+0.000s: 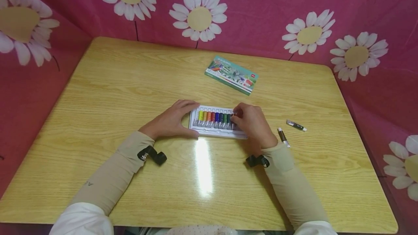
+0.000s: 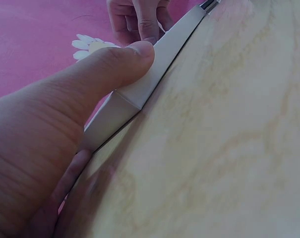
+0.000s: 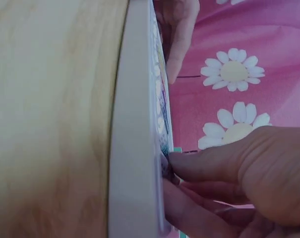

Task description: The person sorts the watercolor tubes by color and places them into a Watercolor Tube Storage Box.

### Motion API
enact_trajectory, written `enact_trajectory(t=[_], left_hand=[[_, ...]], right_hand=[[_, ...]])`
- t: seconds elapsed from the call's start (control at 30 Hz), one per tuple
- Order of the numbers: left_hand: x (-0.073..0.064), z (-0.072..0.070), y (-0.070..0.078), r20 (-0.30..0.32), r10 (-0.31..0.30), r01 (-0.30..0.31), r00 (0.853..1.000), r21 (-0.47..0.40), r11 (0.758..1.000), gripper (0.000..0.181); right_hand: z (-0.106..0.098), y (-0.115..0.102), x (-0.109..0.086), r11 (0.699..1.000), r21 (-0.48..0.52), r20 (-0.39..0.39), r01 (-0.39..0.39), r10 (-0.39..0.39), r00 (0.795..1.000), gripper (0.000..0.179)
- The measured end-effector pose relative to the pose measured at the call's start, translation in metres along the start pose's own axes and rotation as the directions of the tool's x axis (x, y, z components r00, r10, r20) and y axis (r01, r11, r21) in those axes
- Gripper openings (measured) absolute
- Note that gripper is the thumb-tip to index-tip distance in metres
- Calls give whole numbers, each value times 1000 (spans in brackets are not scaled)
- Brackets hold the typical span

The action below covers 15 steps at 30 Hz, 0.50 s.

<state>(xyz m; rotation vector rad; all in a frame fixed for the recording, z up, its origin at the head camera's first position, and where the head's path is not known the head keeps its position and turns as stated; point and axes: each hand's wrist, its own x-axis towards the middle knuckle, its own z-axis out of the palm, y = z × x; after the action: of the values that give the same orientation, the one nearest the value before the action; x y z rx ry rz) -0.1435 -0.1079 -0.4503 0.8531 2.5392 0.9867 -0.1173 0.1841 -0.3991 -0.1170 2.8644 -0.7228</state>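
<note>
A white plastic tray [image 1: 215, 132] lies on the table in the head view, with a row of small paint tubes [image 1: 217, 119] running from yellow through orange, red and blue to green. My left hand [image 1: 173, 119] grips the tray's left end, thumb on the near wall and fingers at the far side. The left wrist view shows that thumb [image 2: 125, 62] against the white side wall. At the right end of the row, my right hand [image 1: 256, 122] pinches a paint tube [image 3: 165, 171] between thumb and fingers, low in the tray. The fingers hide most of this tube.
Two dark paint tubes [image 1: 296, 125] with white caps lie loose on the wooden table [image 1: 130, 79], right of my right hand. Behind the tray rests a flat green printed box [image 1: 232, 74]. Pink cloth with daisies [image 1: 248, 6] surrounds the table's back and sides.
</note>
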Motion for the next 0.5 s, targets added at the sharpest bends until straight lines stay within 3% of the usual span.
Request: enact_trajectory(t=[0.3, 0.5], left_hand=[[2, 0, 0, -3, 1, -1, 1000, 8, 1000, 113], [1, 1, 2, 3, -4, 4, 1000, 5, 1000, 113]], right_hand=[[6, -4, -2, 998, -55, -44, 30, -33, 998, 19], [4, -1, -1, 1000, -27, -15, 11, -12, 1000, 15]])
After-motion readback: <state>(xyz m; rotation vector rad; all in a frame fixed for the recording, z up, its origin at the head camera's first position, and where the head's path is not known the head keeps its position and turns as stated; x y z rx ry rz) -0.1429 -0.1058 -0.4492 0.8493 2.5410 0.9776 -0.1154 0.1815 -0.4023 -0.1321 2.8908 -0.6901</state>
